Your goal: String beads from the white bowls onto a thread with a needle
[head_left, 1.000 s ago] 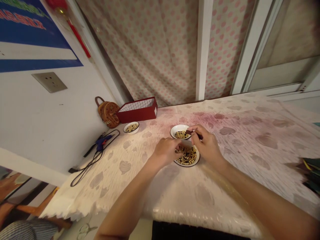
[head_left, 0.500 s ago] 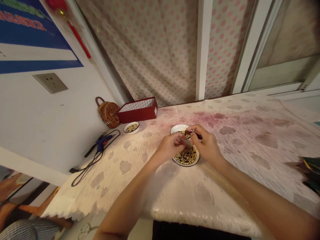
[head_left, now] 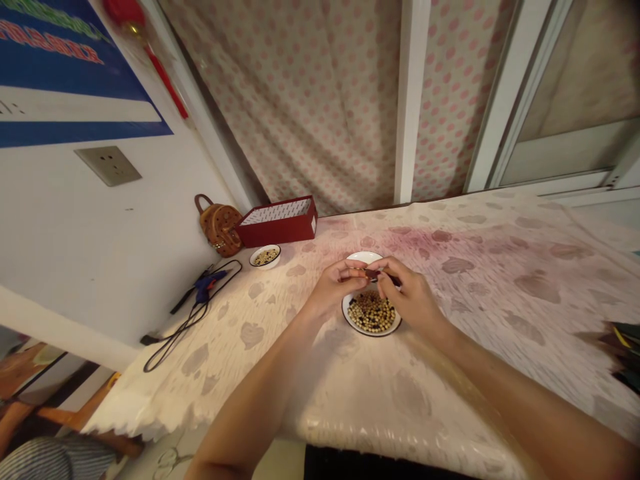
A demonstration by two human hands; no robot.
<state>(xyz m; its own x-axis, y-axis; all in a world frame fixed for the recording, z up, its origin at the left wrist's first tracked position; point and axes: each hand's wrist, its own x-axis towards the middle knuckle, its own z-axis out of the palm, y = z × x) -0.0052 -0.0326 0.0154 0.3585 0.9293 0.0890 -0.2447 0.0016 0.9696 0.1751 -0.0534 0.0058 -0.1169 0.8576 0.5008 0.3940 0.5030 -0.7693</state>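
Observation:
Over the near white bowl (head_left: 345,319), my right hand (head_left: 410,290) pinches a small dark reddish-brown piece (head_left: 371,274), with a darker part running back under the fingers; its kind is unclear. My left hand (head_left: 334,287) has thumb and fingertips closed at the left end of this piece. Whether something tiny lies between those fingertips cannot be seen. Yellow and black bead-like grains (head_left: 373,312) fill the bowl below. Just behind, a second white bowl (head_left: 364,256) is partly hidden by both hands.
Farther left on the patterned tablecloth (head_left: 300,360) stands a small bowl (head_left: 265,265) of similar grains. Near it are a dark red box (head_left: 280,230), a brown mini backpack (head_left: 220,227) and a blue glue gun (head_left: 206,288) with its cord. Dark items (head_left: 625,350) lie at the right edge.
My left hand has risen from the near bowl's grains to the brown piece, its fingertips now meeting it. The right hand stays nearly in place. The view has shifted slightly.

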